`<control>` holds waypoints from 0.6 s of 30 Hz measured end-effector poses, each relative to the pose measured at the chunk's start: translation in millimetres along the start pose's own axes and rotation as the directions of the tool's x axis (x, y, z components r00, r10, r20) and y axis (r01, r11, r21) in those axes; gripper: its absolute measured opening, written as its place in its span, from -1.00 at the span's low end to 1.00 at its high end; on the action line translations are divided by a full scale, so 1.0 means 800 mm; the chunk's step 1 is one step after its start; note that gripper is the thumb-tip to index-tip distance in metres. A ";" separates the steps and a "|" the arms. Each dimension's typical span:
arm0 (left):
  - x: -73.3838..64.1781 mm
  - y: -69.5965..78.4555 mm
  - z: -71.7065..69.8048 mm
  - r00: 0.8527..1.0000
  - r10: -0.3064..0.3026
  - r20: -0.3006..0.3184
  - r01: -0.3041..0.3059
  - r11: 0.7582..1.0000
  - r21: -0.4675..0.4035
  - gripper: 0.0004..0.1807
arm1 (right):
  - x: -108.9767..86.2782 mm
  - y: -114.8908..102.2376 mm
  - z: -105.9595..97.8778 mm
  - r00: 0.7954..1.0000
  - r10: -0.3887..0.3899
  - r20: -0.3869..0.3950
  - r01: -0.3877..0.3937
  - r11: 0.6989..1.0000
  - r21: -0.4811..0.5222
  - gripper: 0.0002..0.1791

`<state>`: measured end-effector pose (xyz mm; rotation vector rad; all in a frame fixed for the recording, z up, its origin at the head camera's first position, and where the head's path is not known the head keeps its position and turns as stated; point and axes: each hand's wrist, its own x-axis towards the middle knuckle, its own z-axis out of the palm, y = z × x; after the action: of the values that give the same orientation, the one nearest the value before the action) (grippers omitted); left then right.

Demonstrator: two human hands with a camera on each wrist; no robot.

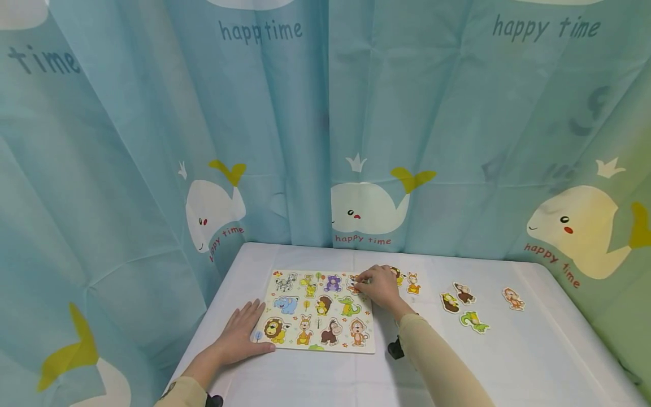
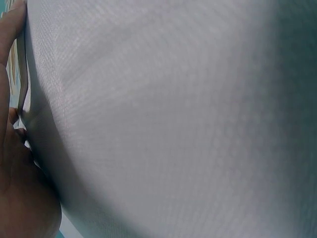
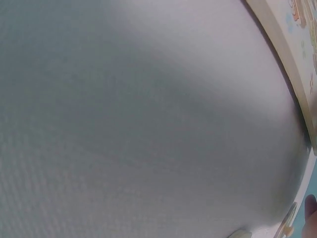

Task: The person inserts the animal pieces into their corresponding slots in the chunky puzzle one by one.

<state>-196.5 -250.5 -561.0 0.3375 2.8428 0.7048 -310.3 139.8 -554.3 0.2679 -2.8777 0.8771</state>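
The curtain (image 1: pixel 290 141) reads "happy time", a fold swallowing one upper "y". On the worktop (image 1: pixel 519 362), the left hand (image 1: pixel 239 336) rests outstretched at the left edge of the puzzle board (image 1: pixel 337 310); the right hand (image 1: pixel 381 287) apparently pinches a partly hidden animal piece (image 1: pixel 351 284) at its upper right.

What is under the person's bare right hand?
A cream rectangular board and orange animal picture, partly visible. The right hand hides the picture's remainder and the board's upper-right corner.
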 end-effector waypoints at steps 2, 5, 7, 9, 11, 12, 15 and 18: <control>0.000 0.000 0.000 1.000 0.000 -0.001 0.000 1.000 -0.001 0.34 | 0.001 0.001 0.001 1.000 0.002 0.001 -0.002 1.000 -0.001 -0.88; 0.000 0.000 -0.001 1.000 0.000 -0.002 0.000 1.000 0.002 0.34 | 0.002 0.001 0.002 1.000 0.010 0.004 -0.010 1.000 0.000 -0.88; 0.000 0.000 -0.001 1.000 -0.001 -0.003 0.001 1.000 0.003 0.34 | 0.003 0.001 0.002 1.000 0.017 0.007 -0.017 1.000 -0.004 -0.88; -0.001 0.001 -0.001 1.000 -0.002 -0.003 0.002 1.000 0.000 0.34 | 0.003 0.001 0.003 1.000 0.024 0.012 -0.024 1.000 -0.007 -0.88; -0.002 0.002 -0.002 1.000 -0.004 -0.003 0.004 1.000 -0.006 0.34 | 0.003 0.001 0.003 1.000 0.024 0.013 -0.024 1.000 -0.008 -0.88; -0.002 0.003 -0.002 1.000 -0.005 -0.002 0.005 1.000 -0.008 0.34 | 0.003 0.001 0.002 1.000 0.027 0.016 -0.027 1.000 -0.006 -0.89; -0.002 0.004 -0.003 1.000 -0.008 -0.002 0.008 1.000 -0.008 0.34 | 0.003 0.000 0.002 0.999 0.033 0.020 -0.033 0.999 -0.001 -0.89; -0.003 0.004 -0.003 1.000 -0.012 -0.001 0.012 1.000 -0.001 0.34 | 0.003 0.000 0.002 0.999 0.030 0.013 -0.030 1.000 0.001 -0.89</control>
<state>-194.5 -248.9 -557.1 0.3193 2.8429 0.7041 -312.7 138.6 -555.4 0.2323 -2.9007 0.8854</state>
